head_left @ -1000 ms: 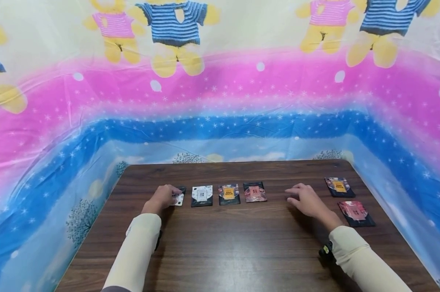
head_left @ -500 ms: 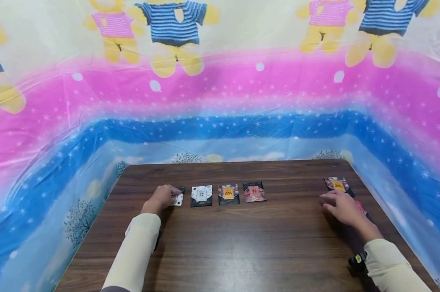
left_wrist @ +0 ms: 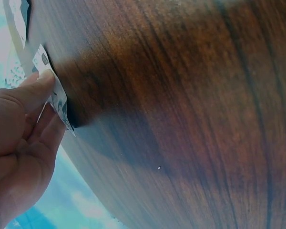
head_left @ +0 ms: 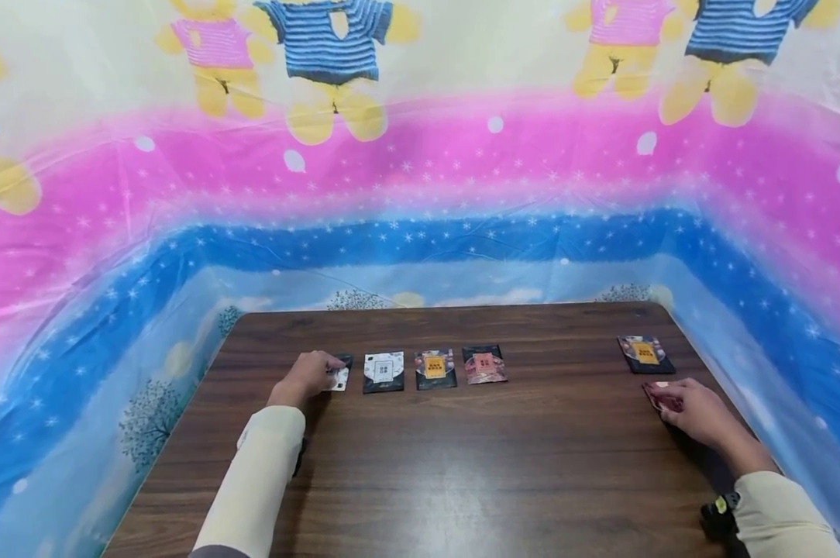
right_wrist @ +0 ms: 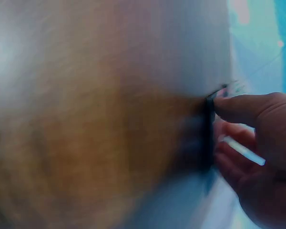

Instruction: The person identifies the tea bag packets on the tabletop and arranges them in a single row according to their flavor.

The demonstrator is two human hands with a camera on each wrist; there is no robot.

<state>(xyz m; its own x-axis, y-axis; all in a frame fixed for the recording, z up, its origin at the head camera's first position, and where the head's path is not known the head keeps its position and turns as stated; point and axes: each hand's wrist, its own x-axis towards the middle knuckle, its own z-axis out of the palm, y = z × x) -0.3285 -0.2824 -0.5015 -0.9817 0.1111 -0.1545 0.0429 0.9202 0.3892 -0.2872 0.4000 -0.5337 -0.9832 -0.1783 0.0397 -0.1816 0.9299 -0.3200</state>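
Note:
Small flat sachets lie on a brown wooden table [head_left: 455, 449]. At the row's left end my left hand [head_left: 307, 378] pinches a white-and-black sachet [head_left: 341, 378]. In the left wrist view, my thumb presses the white face of that sachet [left_wrist: 58, 98], with fingers behind it. Over at the right, my right hand [head_left: 702, 415] grips a red-and-black sachet [head_left: 660, 396], partly hidden by the fingers. The right wrist view is blurred; thumb and fingers there close on the dark edge of the sachet [right_wrist: 209, 129].
Three more sachets form the row: a white one [head_left: 383, 372], an orange-labelled one [head_left: 435, 368] and a red one [head_left: 485, 364]. Another orange-labelled sachet [head_left: 645, 354] lies just beyond my right hand. A printed cloth [head_left: 420, 240] surrounds the table.
My right hand has moved right, from beside the row's right end to the red-and-black sachet, and now grips it. The left hand stays on its white-and-black sachet.

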